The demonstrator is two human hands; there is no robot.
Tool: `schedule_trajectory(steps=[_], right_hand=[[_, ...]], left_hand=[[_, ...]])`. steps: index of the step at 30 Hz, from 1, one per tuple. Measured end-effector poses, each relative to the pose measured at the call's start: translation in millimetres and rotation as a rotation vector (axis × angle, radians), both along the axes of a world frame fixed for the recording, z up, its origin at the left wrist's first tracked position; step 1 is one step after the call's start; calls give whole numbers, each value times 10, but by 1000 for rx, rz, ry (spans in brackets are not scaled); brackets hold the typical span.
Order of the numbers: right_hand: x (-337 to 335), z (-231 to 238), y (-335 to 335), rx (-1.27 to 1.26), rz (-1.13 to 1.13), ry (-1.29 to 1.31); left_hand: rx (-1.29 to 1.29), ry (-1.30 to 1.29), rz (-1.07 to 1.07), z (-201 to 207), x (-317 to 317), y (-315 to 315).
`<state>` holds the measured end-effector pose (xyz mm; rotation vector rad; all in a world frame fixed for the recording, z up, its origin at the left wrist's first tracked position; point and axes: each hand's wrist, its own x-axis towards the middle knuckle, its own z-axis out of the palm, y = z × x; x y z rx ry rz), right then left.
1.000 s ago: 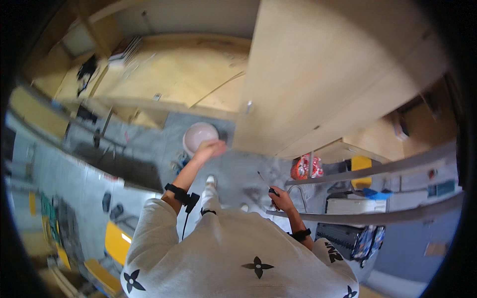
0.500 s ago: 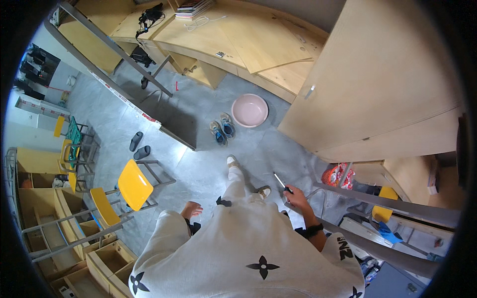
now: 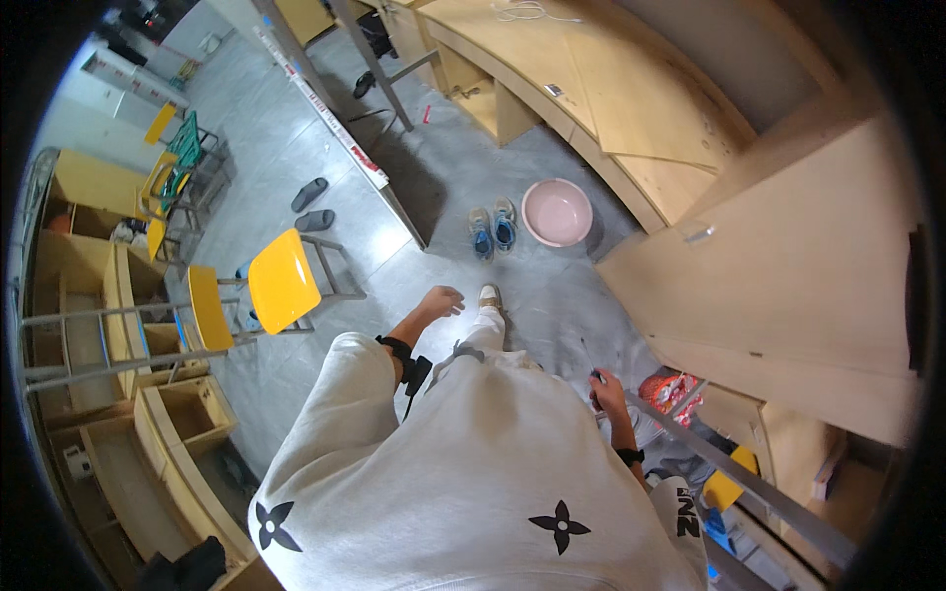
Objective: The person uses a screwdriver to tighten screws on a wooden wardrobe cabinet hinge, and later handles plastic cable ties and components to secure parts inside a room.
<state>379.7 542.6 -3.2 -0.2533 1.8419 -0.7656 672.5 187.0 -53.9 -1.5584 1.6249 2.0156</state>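
My right hand (image 3: 610,393) is closed round the dark handle of a screwdriver (image 3: 595,377). Its thin shaft points away from me, faint against the grey floor. My left hand (image 3: 442,301) reaches forward over the floor, fingers loosely apart, holding nothing. Just right of it, one of my feet in a light-coloured shoe (image 3: 491,295) steps ahead. Beyond stands a pair of sneakers (image 3: 492,230) with blue insides, beside a pink basin (image 3: 557,213).
A yellow chair (image 3: 284,282) stands at the left, near dark slippers (image 3: 313,205). A metal-framed panel (image 3: 345,148) juts in ahead. Wooden desk (image 3: 631,98) and cabinet door (image 3: 788,266) line the right. A red patterned bag (image 3: 672,391) lies near my right hand, behind a metal rail.
My view has shifted, so the room appears farther left-to-right. My left hand has swung forward; my right hand, still holding the screwdriver, has moved closer to the red bag.
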Motion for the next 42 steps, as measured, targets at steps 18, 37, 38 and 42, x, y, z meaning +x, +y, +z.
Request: schedule_trajectory(steps=[18,37,38,42], right_hand=[[-653,-1432,470,-202,607,479],[-597,-667,-524,18,799,159],[-464,-606,-476,83,742,109],[-770,-1176,252,197,909,80]], left_hand=[[171,-285,196,-362,1090,450],[411,-194,611,36,2097,2698],[464,-266,622,56,2192,3005],[504,-394,647,-92,2389,3766]])
